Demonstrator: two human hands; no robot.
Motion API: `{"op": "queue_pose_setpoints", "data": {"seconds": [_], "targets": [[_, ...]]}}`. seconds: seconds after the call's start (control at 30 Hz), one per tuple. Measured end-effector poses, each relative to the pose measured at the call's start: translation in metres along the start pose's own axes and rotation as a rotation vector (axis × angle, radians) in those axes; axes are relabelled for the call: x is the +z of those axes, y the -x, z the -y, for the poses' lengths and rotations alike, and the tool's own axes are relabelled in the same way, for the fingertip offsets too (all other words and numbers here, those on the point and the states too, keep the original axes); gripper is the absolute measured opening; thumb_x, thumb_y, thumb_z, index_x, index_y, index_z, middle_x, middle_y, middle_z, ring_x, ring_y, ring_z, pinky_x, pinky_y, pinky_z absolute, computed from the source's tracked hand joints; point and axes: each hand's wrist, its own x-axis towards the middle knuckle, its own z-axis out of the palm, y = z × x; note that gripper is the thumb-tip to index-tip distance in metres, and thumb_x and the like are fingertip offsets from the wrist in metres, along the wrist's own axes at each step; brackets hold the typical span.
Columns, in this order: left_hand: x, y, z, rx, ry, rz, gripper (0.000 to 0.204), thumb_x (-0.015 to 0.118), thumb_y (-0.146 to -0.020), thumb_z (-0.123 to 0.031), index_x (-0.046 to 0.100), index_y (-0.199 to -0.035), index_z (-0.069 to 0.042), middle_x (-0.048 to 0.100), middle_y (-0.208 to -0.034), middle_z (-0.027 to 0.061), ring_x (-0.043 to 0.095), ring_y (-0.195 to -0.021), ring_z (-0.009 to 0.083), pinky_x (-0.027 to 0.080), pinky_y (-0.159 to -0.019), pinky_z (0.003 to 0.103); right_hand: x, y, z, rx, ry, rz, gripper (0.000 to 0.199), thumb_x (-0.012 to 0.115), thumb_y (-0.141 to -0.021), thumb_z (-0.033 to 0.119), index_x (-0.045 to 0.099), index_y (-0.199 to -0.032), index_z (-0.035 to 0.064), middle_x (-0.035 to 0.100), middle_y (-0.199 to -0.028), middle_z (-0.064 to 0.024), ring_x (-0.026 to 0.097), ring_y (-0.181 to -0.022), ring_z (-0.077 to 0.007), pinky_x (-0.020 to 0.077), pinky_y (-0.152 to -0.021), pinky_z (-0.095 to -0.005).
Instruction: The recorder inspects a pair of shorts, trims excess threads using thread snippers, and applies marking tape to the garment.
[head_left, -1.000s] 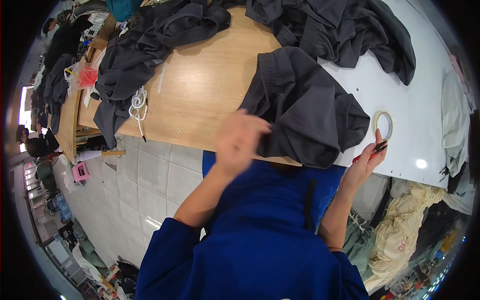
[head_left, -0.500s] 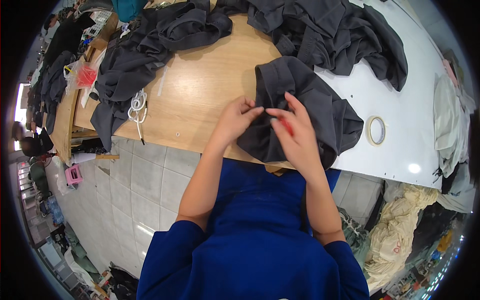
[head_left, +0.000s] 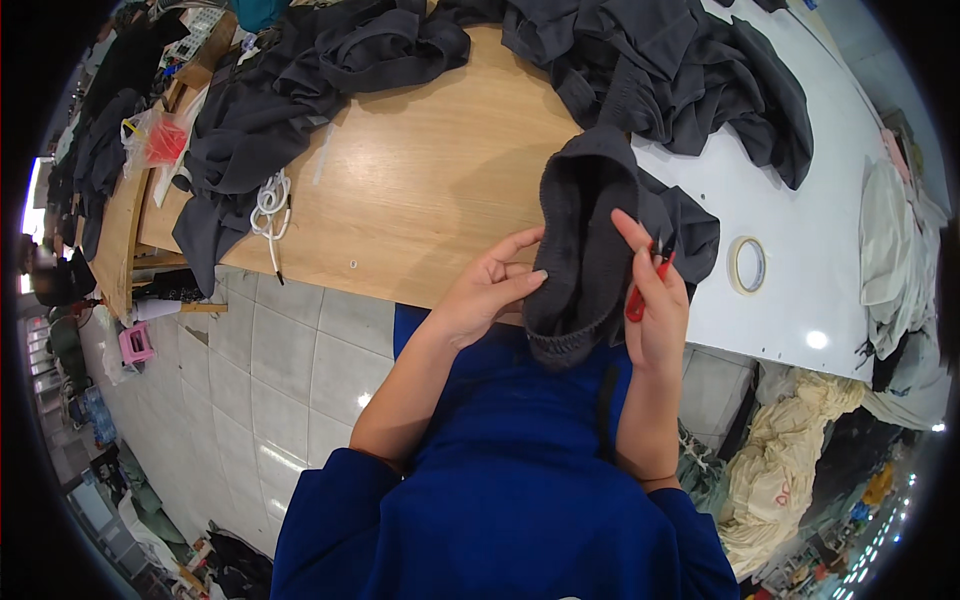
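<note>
A dark grey garment (head_left: 577, 335) with a gathered elastic waistband is held up at the table's front edge, its waist opening toward me. My left hand (head_left: 492, 285) grips the band's left side, thumb on the front and fingers behind. At the opposite side, my right hand (head_left: 660, 320) is closed round red-handled thread snips (head_left: 636, 303), their dark blades pointing up and away. Its index finger is against the inside of the band. The garment's body trails behind the right hand onto the white tabletop.
More dark grey garments are heaped along the table's far side (head_left: 680, 70) and left side (head_left: 245, 150). A white cord (head_left: 270, 205) lies at the left, and a tape roll (head_left: 747, 265) at the right. Cream fabric (head_left: 790, 460) is piled below the table's right end.
The garment has been lifted and turned, so its waistband now stands open. My hands have moved apart to either side of it, and the snips now show plainly in the right.
</note>
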Motion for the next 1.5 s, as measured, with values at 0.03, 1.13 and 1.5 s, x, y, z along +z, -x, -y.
{"op": "queue_pose_setpoints", "data": {"seconds": [0.03,1.13,1.5], "targets": [[0.001,0.0,-0.001,-0.003,-0.001,0.003,0.056,0.055,-0.09,-0.009,0.03,-0.14,-0.008,0.065,-0.101,0.0067,0.062,-0.091,0.0103,0.051,-0.076,0.025,-0.001,0.002,0.002,-0.018,-0.041,0.005,0.038,0.041,-0.096,0.013,0.043,-0.127,-0.0079,0.045,-0.135,-0.0121,0.03,-0.132,-0.0197,0.0174,-0.109,-0.0323],[0.02,0.024,-0.006,0.193,0.186,0.212,0.058,0.05,-0.087,0.004,0.025,-0.14,0.001,0.06,-0.114,0.0188,0.062,-0.1,0.0194,0.051,-0.083,0.03,-0.031,0.034,-0.003,-0.032,-0.706,0.318,0.051,0.037,-0.096,0.025,0.031,-0.134,-0.0097,0.041,-0.134,-0.0228,0.043,-0.123,-0.0309,0.0355,-0.102,-0.04],[0.02,0.028,-0.007,0.22,0.111,0.171,0.061,0.048,-0.085,0.009,0.023,-0.14,0.003,0.059,-0.116,0.0189,0.06,-0.102,0.0187,0.048,-0.087,0.027,-0.029,0.03,-0.002,0.001,-0.59,0.371,0.057,0.044,-0.094,0.027,0.029,-0.134,-0.0115,0.04,-0.133,-0.0256,0.046,-0.12,-0.0318,0.0439,-0.094,-0.0378]]}}
